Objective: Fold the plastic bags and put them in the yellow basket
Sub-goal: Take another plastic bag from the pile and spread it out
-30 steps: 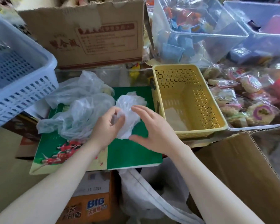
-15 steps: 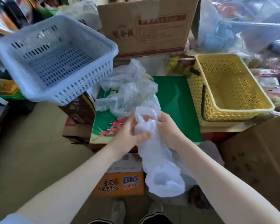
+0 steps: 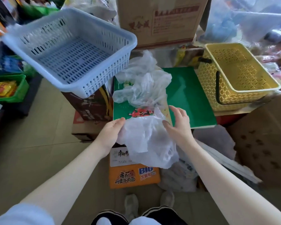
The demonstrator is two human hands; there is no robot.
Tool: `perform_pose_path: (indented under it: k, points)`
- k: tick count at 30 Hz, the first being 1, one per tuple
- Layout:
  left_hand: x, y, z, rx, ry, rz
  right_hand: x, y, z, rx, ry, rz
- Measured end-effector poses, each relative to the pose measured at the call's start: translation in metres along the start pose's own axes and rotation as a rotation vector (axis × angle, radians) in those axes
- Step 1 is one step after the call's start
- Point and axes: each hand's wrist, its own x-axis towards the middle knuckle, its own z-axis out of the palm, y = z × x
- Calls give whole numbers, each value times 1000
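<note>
On green board [image 3: 188, 96], L hand [image 3: 111, 132] grips bag [image 3: 146, 140].

So the left hand [image 3: 110, 132] grips the edge of a white plastic bag [image 3: 148, 140] that droops off the front of the green surface [image 3: 188, 98]. The right hand [image 3: 178, 124] is spread open, thumb touching the bag's other side. A heap of crumpled clear bags [image 3: 143, 83] sits just behind. The yellow basket [image 3: 240, 93] is off to the right, the blue basket [image 3: 68, 46] up left, and a cardboard box [image 3: 161, 20] behind.
</note>
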Motion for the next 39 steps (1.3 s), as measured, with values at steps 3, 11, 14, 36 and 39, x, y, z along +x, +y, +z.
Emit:
perform_pose_path:
  k: [3, 11, 14, 36, 39]
  points:
    - [-4, 5, -3, 7, 2, 27, -26, -38, 0, 221, -283, -400]
    - [-8, 16, -23, -134, 200, -83, -34, -43, 34, 74, -160, -589]
    - [-13, 10, -36, 288, 154, 64, -31, -46, 31, 212, -153, -310]
    - [-21, 12, -15, 192, 110, 314, -45, -47, 21, 365, -352, -188]
    - [-17, 12, -21, -110, 218, 128, -50, -33, 22, -128, -464, -265]
